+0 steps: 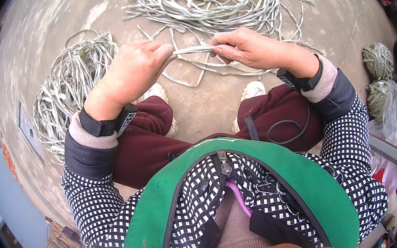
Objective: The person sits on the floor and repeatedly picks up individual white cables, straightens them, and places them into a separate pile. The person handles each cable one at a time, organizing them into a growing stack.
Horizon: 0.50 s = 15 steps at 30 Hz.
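Between my two hands a pale grey-white flat strip (193, 49) is stretched level above the floor. My left hand (140, 67) pinches its left end between thumb and fingers. On the other side my right hand (249, 49) is closed on the strip, thumb against the fingers. Thin strands trail below the right hand to the floor. Beyond the hands lies a loose bundle of similar strips (225, 10), spread out with frayed ends. A large coiled heap of strips (74, 64) rests on the floor left of my left forearm.
My knees and pale shoes (253, 90) are under the hands on the concrete floor (197, 109). Wound balls of strip (377, 60) and a clear plastic bag (393, 116) sit at the right. At lower left, a bundle of small sticks (64, 241) lies on a bluish surface (15, 194).
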Available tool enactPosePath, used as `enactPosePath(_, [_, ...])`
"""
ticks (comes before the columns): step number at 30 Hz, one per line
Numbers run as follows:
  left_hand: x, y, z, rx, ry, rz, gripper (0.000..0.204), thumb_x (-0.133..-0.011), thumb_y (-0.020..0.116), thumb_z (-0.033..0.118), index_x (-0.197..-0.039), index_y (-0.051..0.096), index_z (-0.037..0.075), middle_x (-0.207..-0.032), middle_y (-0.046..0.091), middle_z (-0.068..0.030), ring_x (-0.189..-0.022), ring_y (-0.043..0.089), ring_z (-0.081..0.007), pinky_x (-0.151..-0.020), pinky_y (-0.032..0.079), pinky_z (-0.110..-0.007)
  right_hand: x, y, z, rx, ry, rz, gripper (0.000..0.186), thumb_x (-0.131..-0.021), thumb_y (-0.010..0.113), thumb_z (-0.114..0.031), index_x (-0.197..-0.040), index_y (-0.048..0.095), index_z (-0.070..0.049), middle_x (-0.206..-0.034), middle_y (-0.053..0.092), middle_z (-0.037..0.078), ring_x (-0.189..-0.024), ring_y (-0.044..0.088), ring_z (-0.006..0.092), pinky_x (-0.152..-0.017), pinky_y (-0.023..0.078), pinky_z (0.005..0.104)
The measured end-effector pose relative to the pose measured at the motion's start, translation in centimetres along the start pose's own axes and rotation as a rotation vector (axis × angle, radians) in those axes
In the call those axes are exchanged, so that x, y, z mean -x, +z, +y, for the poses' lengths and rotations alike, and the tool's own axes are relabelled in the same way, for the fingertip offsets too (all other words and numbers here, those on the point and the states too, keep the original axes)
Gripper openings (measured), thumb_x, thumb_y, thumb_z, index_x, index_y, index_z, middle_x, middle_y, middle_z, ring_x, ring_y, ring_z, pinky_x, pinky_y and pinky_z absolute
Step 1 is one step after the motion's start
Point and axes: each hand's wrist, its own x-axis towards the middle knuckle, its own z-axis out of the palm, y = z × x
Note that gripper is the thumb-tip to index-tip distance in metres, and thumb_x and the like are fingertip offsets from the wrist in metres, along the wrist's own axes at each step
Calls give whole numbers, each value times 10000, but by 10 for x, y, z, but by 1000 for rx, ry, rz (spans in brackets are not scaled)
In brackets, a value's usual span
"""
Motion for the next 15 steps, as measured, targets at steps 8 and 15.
enactPosePath(8, [1, 3, -5, 244, -172, -78, 179, -874, 580, 174, -772, 583, 27, -658, 564, -139, -637, 573, -337, -579, 464, -410, 0, -1, 10, 37, -1, -26, 218, -932, 475, -215, -924, 563, -16, -641, 515, 174, -575, 483, 296, -583, 411, 387])
enactPosePath(15, [1, 4, -9, 205, -235, -11, 159, -873, 578, 159, -851, 611, 4, -741, 607, -149, -718, 611, -313, -613, 478, -386, -1, -1, 11, 86, 4, 23, 221, -927, 475, -212, -936, 566, -10, -658, 525, 182, -589, 492, 300, -606, 427, 387])
